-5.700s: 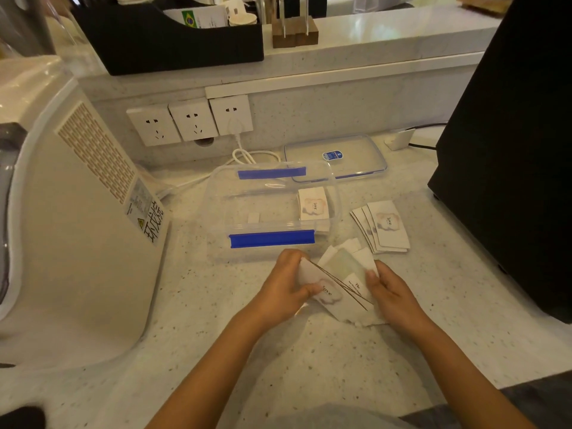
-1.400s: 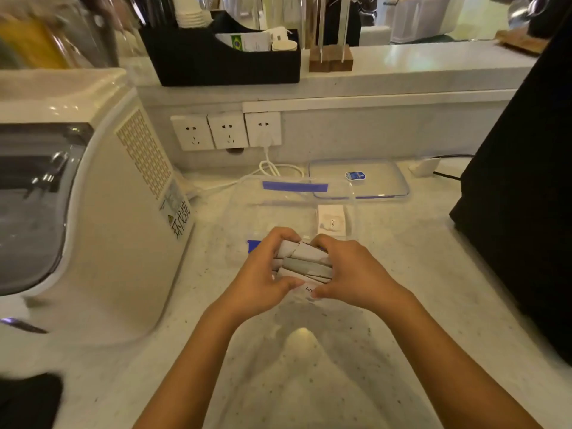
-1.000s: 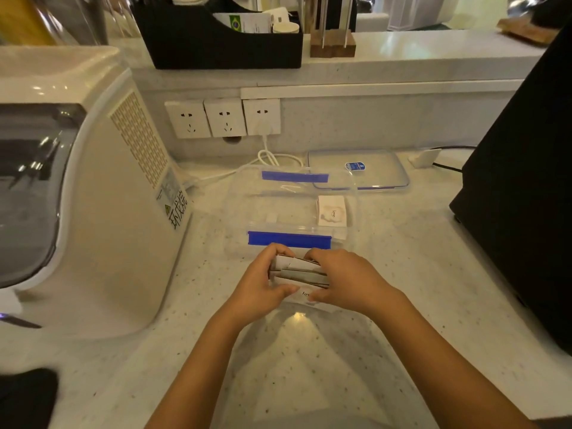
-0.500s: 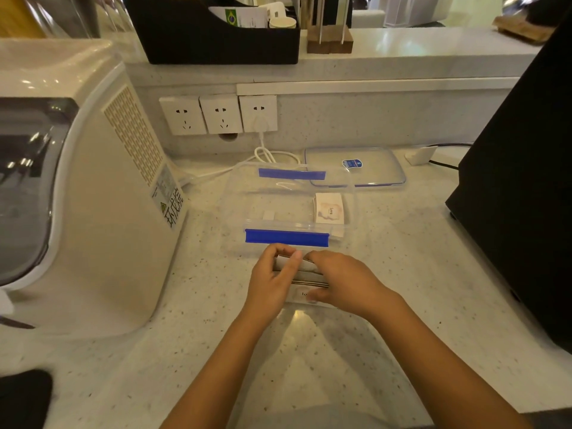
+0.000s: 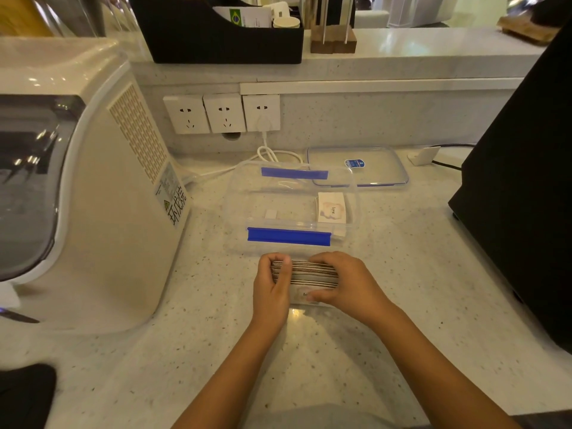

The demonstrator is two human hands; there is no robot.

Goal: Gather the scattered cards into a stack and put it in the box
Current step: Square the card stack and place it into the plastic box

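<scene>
Both hands are clamping the thick stack of white paper cards (image 5: 305, 275), which is standing on edge on the speckled white stone counter (image 5: 402, 274) just in front of the clear plastic box with blue clip latches (image 5: 244, 193). The left hand (image 5: 272, 289) is wrapping the stack's left end, fingers curled over the top and pressed together; the right hand (image 5: 346, 284) is capping the right end, thumb pinching the front card. This looks like the squaring-up step. A few cards (image 5: 331, 208) are already lying inside the box's right end, and the clear lid (image 5: 380, 168) is lying behind. Next, presumably: lifting the stack over the near wall without letting the cards fan out.
</scene>
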